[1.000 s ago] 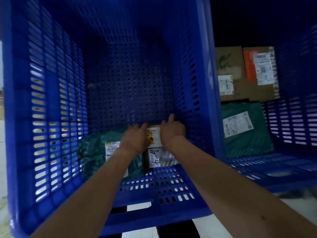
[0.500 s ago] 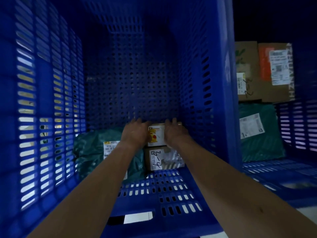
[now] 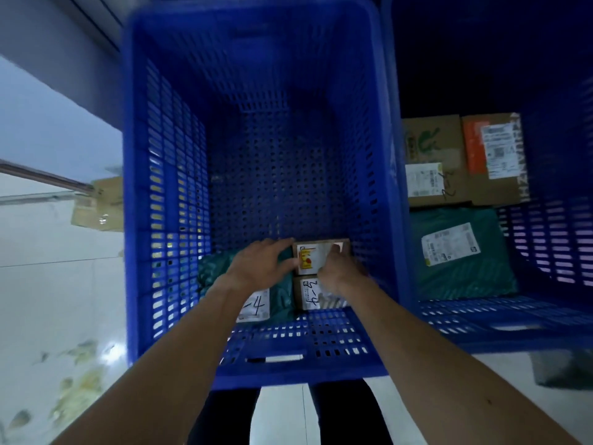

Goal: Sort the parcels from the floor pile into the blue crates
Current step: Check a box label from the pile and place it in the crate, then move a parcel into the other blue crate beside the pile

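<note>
Parcels lie at the near end of the left blue crate (image 3: 160,220). Nearest are a green mailer bag (image 3: 282,300) with a white label, at left, and a labelled cardboard box (image 3: 309,293) with handwriting on it, just beside it at right. Directly beyond that box is a small cardboard box (image 3: 313,255) with a yellow and red label, close to the crate's right wall. Both hands hold it. The left hand (image 3: 260,264) curls its fingers over the box's left edge. The right hand (image 3: 340,271) presses its thumb on the top while its fingers wrap the right side. Whether this box rests on the crate bottom cannot be told.

In the right blue crate (image 3: 545,316) lies a green mailer (image 3: 459,255). Beyond it, a green-printed cardboard box (image 3: 430,155) and an orange-marked cardboard box (image 3: 491,155) stand side by side. Far left, a floor carton (image 3: 96,203) sits on the pale floor (image 3: 48,300) outside the crate.
</note>
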{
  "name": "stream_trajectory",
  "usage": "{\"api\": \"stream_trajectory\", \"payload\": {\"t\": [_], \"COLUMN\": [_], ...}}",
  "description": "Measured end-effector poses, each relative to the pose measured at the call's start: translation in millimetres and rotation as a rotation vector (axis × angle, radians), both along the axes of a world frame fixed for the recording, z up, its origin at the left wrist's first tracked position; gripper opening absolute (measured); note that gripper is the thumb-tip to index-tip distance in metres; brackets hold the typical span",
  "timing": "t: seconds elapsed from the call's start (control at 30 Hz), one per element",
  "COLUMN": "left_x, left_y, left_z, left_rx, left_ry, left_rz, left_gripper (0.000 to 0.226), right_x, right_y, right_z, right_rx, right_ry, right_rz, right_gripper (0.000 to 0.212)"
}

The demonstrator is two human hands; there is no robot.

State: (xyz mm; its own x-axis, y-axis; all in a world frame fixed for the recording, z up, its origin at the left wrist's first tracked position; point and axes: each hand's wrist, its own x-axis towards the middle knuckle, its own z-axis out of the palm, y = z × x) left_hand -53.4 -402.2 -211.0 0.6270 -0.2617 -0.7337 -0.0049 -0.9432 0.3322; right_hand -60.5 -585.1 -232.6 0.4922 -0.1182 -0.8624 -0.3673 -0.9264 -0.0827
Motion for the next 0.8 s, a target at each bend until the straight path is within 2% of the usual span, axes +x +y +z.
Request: {"api": "stream_trajectory", "payload": {"t": [0.1, 0.17, 0.2, 0.27, 0.3, 0.37, 0.47, 0.53, 0.63, 0.8], "left_x": [-3.7, -8.7, -12.1, -20.5, -24.0, -28.2, -28.2, -29.6, -36.7, -53.9], "left_y": [-2.8, -7.2, -10.2, -15.1, -15.7, -16.7, -10.2, 0.3, 16.5, 55.8], "left_z": [45.6, 75.1, 89.4, 120.6, 137.6, 173.1, 221.0, 245.4, 274.3, 306.2], "left_rx": [-0.002, -0.030, -0.056, -0.122, -0.155, -0.193, -0.208, -0.234, -0.314, -0.351], "left_ry": [0.033, 0.059, 0.061, 0.059, 0.056, 0.031, -0.020, -0.024, -0.005, -0.070], "left_rz": [0.033, 0.116, 0.162, 0.251, 0.287, 0.328, 0.379, 0.485, 0.677, 0.752], "left_gripper": [0.067, 0.066, 0.065, 0.061, 0.060, 0.059, 0.060, 0.061, 0.065, 0.064], "right_x": [-11.0, -20.2, -23.8, -29.9, -30.2, -28.2, -19.7, -16.5, -14.6, -16.1], "right_y": [0.1, 2.9, 4.8, 5.7, 6.3, 2.5, -7.7, -9.3, -2.7, 36.2], "right_z": [32.8, 58.6, 75.2, 105.4, 123.5, 155.2, 199.6, 219.5, 241.1, 264.4], "right_rx": [0.115, 0.205, 0.248, 0.305, 0.340, 0.375, 0.392, 0.382, 0.386, 0.353], "right_ry": [0.082, 0.124, 0.136, 0.114, 0.102, 0.056, 0.013, -0.008, -0.012, 0.020], "right_rz": [-0.153, -0.308, -0.357, -0.366, -0.353, -0.326, -0.274, -0.280, -0.277, -0.188], "right_gripper": [0.077, 0.073, 0.062, 0.025, 0.017, 0.026, 0.028, 0.027, 0.029, 0.022]}}
